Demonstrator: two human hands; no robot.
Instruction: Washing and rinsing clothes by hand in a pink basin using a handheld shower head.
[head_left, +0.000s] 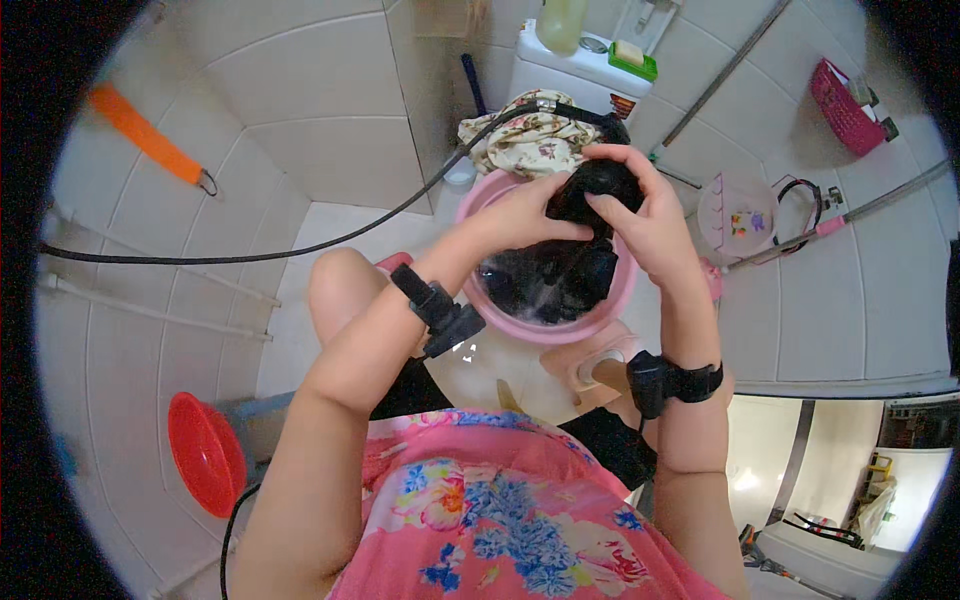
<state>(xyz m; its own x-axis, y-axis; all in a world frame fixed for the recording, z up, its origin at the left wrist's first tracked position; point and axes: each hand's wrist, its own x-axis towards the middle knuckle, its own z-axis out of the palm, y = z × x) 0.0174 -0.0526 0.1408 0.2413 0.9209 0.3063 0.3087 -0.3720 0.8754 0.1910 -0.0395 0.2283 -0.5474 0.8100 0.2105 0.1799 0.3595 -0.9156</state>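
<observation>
Both the left hand (525, 215) and right hand (640, 225) are squeezing the black garment (597, 185) above the pink basin (620, 295); wringing it low should be limiting splashes.

red basin (205, 452), floral cloth (525, 137), black hose (300, 245)

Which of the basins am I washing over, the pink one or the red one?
The pink basin, holding water under both hands and the dark cloth. The red basin stands by the wall.

Cloth (590, 185) above basin (620, 300) — floral bundle (525, 140) behind, bowl (205, 450) left.
</observation>
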